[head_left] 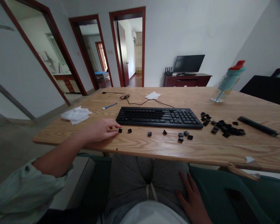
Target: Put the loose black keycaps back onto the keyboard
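Observation:
My left hand (105, 129) rests on the table at the front left corner of a black keyboard (158, 117). Its thumb and fingertips close in a pinch at a small black keycap (120, 130) on the wood. A second keycap (129, 131) lies just to the right of it, and others are spaced along the keyboard's front edge, such as one keycap (149, 133) and a tilted keycap (165, 132). Most keys appear to sit in the keyboard. My right hand (191, 199) lies on my thigh with fingers spread, holding nothing.
A heap of loose keycaps (228, 128) lies right of the keyboard, beside a black stick-like tool (258, 125). A bottle (227, 82) stands behind. At the left are crumpled tissue (76, 115) and a small blue brush (109, 106). The keyboard's cable (137, 103) runs behind it.

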Demonstrator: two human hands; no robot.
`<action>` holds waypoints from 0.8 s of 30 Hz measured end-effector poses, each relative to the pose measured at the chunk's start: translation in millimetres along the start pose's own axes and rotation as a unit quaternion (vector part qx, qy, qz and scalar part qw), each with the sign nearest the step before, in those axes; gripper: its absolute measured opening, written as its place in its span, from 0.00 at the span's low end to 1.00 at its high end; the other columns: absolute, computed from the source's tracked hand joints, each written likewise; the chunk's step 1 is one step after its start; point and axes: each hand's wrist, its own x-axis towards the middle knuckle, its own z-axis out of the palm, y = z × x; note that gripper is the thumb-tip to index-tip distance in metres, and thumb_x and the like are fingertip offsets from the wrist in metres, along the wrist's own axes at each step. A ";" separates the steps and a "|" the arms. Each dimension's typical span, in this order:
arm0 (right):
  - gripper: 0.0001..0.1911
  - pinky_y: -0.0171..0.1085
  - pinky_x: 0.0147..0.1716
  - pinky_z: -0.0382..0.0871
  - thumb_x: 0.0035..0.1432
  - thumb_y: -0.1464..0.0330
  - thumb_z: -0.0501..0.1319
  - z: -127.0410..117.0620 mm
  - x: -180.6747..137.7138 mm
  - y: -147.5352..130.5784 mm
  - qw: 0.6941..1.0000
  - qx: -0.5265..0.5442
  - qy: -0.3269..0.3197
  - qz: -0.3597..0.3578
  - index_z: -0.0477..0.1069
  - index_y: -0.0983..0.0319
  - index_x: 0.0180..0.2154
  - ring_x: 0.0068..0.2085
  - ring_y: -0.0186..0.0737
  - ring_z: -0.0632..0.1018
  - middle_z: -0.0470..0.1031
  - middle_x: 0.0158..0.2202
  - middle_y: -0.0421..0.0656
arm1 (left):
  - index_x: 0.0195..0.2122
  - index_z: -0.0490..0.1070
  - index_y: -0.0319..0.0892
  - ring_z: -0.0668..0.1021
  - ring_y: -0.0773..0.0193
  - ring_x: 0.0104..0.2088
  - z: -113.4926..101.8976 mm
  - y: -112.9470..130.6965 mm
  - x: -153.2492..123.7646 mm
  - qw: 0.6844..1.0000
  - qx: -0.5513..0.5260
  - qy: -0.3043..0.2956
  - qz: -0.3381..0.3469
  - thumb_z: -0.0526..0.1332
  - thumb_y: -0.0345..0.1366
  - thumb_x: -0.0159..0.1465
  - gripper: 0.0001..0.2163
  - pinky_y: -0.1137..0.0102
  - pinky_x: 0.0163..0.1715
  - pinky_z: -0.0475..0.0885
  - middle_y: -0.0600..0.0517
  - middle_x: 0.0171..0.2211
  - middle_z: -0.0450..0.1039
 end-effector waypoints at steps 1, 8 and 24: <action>0.36 0.56 0.68 0.53 0.64 0.53 0.54 0.4 -0.1 0.7 1.000 -0.001 -0.001 0.002 0.55 0.57 0.70 0.72 0.55 0.54 0.42 0.74 0.49 | 0.50 0.78 0.47 0.78 0.60 0.46 1.5 2.6 1.1 1.000 0.004 0.001 0.006 0.55 0.46 0.68 0.17 0.70 0.47 0.71 0.50 0.48 0.79; 0.36 0.58 0.68 0.52 0.64 0.53 0.54 -0.4 0.8 1.4 1.000 0.000 -0.009 0.013 0.55 0.57 0.70 0.72 0.56 0.53 0.43 0.74 0.50 | 0.46 0.79 0.46 0.79 0.60 0.45 7.9 7.4 9.5 1.000 0.027 -0.002 0.014 0.55 0.41 0.67 0.15 0.70 0.46 0.70 0.49 0.44 0.80; 0.36 0.56 0.68 0.52 0.64 0.55 0.55 -1.6 1.8 -2.0 1.000 -0.003 -0.010 0.014 0.56 0.58 0.70 0.72 0.55 0.53 0.43 0.74 0.51 | 0.47 0.76 0.45 0.79 0.62 0.34 9.3 18.9 14.4 0.999 0.008 0.029 -0.042 0.57 0.40 0.63 0.14 0.70 0.35 0.69 0.51 0.37 0.79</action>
